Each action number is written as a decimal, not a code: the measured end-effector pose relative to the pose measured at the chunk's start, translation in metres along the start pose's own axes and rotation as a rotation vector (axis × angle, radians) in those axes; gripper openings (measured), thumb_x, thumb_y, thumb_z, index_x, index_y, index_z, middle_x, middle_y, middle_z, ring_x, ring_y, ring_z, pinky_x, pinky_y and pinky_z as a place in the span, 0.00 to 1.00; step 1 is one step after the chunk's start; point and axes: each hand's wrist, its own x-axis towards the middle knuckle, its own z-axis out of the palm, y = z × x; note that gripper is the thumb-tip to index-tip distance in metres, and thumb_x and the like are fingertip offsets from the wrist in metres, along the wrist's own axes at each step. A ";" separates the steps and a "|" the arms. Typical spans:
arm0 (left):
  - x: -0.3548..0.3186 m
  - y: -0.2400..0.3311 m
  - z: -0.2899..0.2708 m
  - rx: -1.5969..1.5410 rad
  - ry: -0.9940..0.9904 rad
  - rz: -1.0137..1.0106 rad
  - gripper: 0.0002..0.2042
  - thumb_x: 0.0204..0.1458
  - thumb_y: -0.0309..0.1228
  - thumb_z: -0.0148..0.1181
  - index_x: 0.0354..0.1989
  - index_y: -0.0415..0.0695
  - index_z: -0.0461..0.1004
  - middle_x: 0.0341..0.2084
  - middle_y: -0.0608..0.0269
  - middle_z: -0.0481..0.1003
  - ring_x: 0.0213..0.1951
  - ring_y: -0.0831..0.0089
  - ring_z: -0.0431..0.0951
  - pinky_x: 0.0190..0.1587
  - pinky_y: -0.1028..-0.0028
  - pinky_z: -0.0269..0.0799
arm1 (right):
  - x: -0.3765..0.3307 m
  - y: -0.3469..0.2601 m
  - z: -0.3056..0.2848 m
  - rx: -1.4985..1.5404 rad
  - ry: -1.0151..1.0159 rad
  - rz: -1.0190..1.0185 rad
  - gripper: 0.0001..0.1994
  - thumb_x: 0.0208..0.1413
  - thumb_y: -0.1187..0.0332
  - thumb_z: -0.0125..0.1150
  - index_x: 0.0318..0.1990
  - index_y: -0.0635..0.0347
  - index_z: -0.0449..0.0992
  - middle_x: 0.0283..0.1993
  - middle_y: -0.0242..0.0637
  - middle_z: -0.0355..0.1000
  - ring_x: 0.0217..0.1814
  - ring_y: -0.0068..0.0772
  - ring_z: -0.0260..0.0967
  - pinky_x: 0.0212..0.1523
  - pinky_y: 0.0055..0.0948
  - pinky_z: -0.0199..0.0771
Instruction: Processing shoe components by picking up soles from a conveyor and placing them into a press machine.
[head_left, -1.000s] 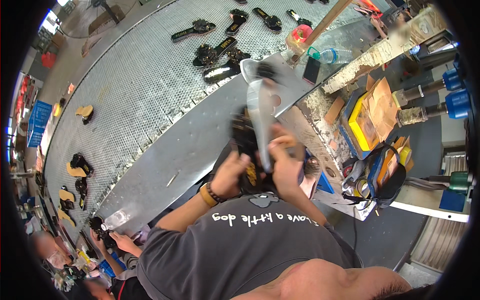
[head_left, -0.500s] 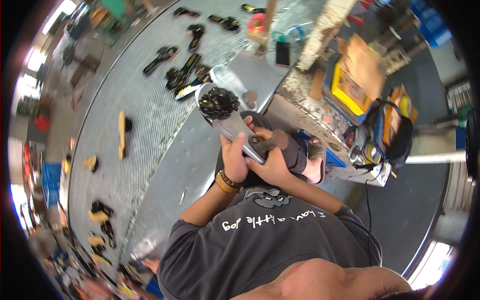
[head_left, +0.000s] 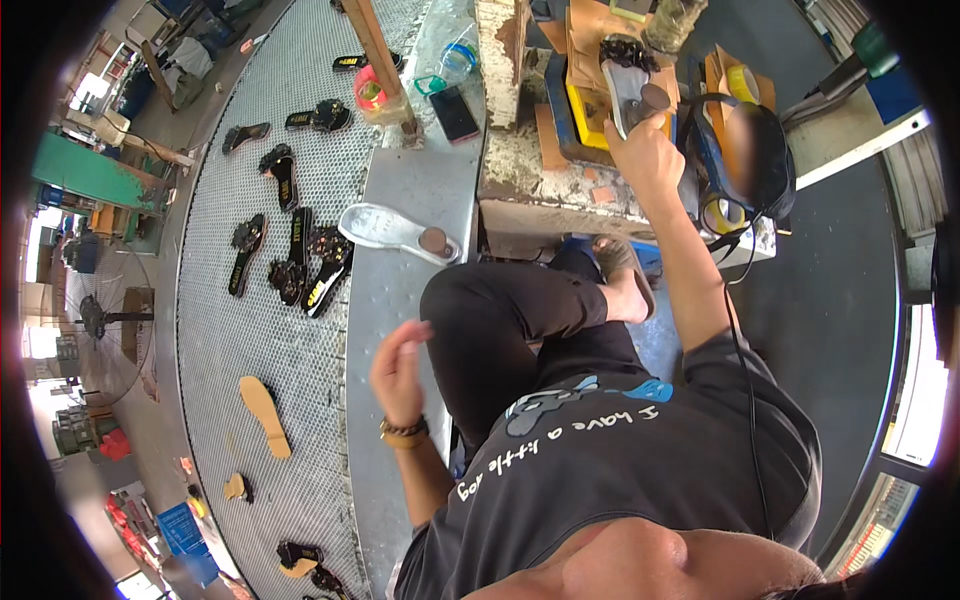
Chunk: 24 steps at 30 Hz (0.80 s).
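Observation:
My right hand [head_left: 648, 158] is stretched out over the bench on the right and grips the heel end of a grey shoe last [head_left: 628, 88]. A dark ruffled sandal upper [head_left: 622, 50] sits around the toe of that last, which is held over a yellow-edged box [head_left: 590, 118]. Close to my bent knee, my left hand [head_left: 398, 372] hangs above the metal ledge with its fingers loosely apart and nothing visible in them. A second, whitish shoe last [head_left: 385, 227] with a brown round heel plug lies on the ledge beyond it.
Several black sandals [head_left: 297, 240] and a tan sole [head_left: 264, 415] lie on the mesh conveyor [head_left: 215, 330] to the left. A phone [head_left: 454, 114], a wooden post [head_left: 375, 55] and a pink tape roll [head_left: 370, 90] are at the ledge's far end. A black cable [head_left: 742, 370] hangs on the right.
Both hands held the last with the upper over my lap. My right hand has carried it right to the box; my left hand has let go. The view has turned.

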 end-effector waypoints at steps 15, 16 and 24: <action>0.203 -0.208 -0.120 0.124 0.381 -0.266 0.41 0.58 0.36 0.65 0.76 0.35 0.50 0.63 0.40 0.71 0.59 0.57 0.78 0.55 0.67 0.76 | 0.047 -0.012 0.018 -0.052 0.335 -0.124 0.43 0.61 0.37 0.59 0.63 0.76 0.66 0.64 0.66 0.66 0.67 0.66 0.64 0.67 0.53 0.65; 0.220 -0.210 -0.117 0.120 0.382 -0.265 0.41 0.58 0.36 0.65 0.76 0.35 0.50 0.63 0.40 0.71 0.59 0.57 0.78 0.55 0.67 0.76 | 0.049 -0.001 0.031 0.114 0.529 -0.189 0.39 0.63 0.42 0.60 0.61 0.77 0.67 0.65 0.66 0.64 0.68 0.68 0.61 0.69 0.53 0.63; 0.259 -0.126 -0.133 1.222 0.628 -0.291 0.31 0.62 0.50 0.58 0.73 0.64 0.62 0.75 0.50 0.54 0.74 0.46 0.54 0.64 0.33 0.60 | 0.038 -0.001 0.012 0.056 0.634 -0.400 0.24 0.64 0.58 0.60 0.52 0.78 0.75 0.58 0.58 0.70 0.64 0.61 0.66 0.66 0.49 0.67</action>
